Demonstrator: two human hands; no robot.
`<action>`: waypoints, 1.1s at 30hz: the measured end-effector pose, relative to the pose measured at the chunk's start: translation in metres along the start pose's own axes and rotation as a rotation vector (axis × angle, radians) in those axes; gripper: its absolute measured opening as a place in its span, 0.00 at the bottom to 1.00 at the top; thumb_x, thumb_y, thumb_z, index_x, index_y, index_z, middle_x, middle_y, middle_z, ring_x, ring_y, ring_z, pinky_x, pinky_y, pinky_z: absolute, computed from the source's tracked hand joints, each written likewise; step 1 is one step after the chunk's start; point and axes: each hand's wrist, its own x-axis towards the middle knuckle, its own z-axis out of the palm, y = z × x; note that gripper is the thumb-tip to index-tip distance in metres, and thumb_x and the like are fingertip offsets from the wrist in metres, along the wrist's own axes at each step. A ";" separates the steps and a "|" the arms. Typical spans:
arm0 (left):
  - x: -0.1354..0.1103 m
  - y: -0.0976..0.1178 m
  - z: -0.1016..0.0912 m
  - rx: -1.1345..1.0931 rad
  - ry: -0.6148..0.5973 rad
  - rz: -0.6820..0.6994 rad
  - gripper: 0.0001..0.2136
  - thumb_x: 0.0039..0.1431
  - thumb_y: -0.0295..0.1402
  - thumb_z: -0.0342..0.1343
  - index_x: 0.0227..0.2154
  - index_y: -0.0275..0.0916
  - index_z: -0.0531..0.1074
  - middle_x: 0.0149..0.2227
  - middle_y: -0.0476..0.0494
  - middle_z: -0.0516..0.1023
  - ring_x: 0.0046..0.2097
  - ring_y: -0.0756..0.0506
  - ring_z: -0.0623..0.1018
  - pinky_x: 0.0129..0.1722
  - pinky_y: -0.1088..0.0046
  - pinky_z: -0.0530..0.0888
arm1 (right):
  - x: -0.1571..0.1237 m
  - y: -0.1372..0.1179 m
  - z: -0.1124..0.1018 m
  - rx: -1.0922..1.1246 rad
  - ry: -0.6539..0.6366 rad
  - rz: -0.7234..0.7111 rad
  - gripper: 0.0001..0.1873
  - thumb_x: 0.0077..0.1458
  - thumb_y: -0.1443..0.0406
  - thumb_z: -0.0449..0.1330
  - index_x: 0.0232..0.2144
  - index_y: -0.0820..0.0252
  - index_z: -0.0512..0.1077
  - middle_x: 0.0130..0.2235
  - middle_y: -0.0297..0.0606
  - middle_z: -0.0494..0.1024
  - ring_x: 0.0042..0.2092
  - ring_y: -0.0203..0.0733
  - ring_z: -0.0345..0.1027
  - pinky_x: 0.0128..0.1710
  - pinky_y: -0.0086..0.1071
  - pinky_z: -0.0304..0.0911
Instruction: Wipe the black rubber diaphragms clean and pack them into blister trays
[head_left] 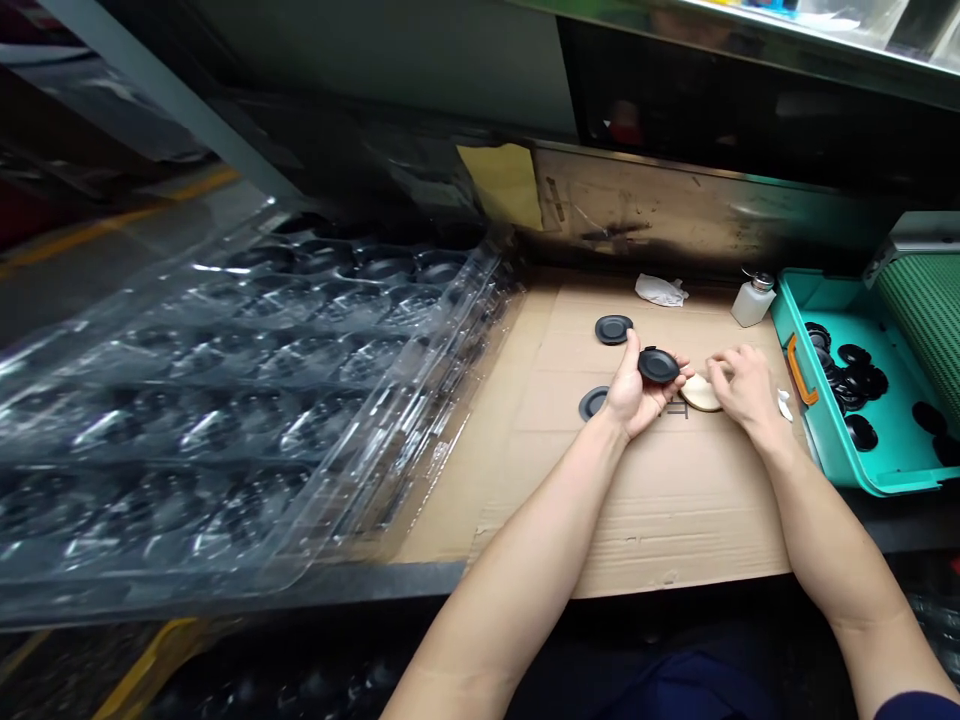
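My left hand (637,395) holds a round black cap (658,366) between thumb and fingers, just above the cardboard sheet (660,500). My right hand (739,385) is closed on a beige round pad (700,393) that rests on the cardboard right beside the held cap. Two more black caps lie on the cardboard: one (613,328) behind my left hand, one (592,403) partly hidden to its left.
A stack of clear plastic blister trays (225,400) fills the left side. A teal bin (847,440) with several black caps sits at right, beside a green belt (926,300). A small white pump bottle (752,298) and a crumpled white cloth (660,290) stand at the back.
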 end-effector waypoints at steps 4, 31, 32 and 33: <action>-0.001 -0.006 0.002 0.149 0.009 0.031 0.28 0.61 0.62 0.55 0.41 0.37 0.70 0.39 0.35 0.83 0.33 0.42 0.85 0.22 0.76 0.75 | 0.002 0.022 -0.018 -0.227 0.040 0.242 0.18 0.64 0.59 0.55 0.49 0.61 0.79 0.49 0.57 0.78 0.53 0.61 0.69 0.50 0.50 0.66; -0.003 -0.017 -0.006 0.539 -0.188 0.011 0.22 0.71 0.49 0.47 0.36 0.34 0.74 0.22 0.40 0.77 0.24 0.44 0.79 0.24 0.71 0.77 | -0.003 -0.015 0.005 0.306 -0.025 -0.235 0.16 0.69 0.61 0.51 0.42 0.58 0.79 0.40 0.43 0.80 0.43 0.44 0.73 0.47 0.34 0.67; -0.004 -0.017 -0.006 0.566 -0.198 0.018 0.23 0.70 0.51 0.47 0.34 0.35 0.73 0.23 0.41 0.77 0.24 0.45 0.78 0.24 0.72 0.77 | -0.002 -0.013 0.006 0.314 -0.013 -0.249 0.15 0.69 0.61 0.52 0.41 0.58 0.79 0.40 0.42 0.80 0.42 0.44 0.73 0.46 0.34 0.67; -0.004 -0.017 -0.005 0.599 -0.205 0.030 0.25 0.70 0.53 0.47 0.33 0.35 0.72 0.24 0.41 0.77 0.23 0.47 0.78 0.23 0.74 0.75 | -0.002 -0.012 0.008 0.324 0.000 -0.263 0.15 0.69 0.61 0.52 0.40 0.58 0.79 0.39 0.42 0.80 0.41 0.44 0.73 0.45 0.34 0.67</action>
